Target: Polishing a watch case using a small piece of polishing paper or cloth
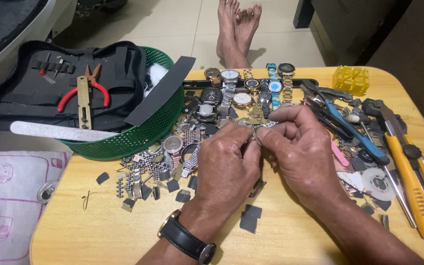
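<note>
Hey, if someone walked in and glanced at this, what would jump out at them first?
Probably the two hands, left hand and right hand, pinching a small metal watch part together at the middle of the wooden table. Behind them lies a row of wristwatches. At the left, a green basket carries a black tool case with red-handled pliers.

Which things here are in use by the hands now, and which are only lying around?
In use:
- left hand
- right hand
- small metal watch part pinched between them

Lying about:
- row of wristwatches
- green basket
- red-handled pliers
- yellow utility knife
- nail file
</note>
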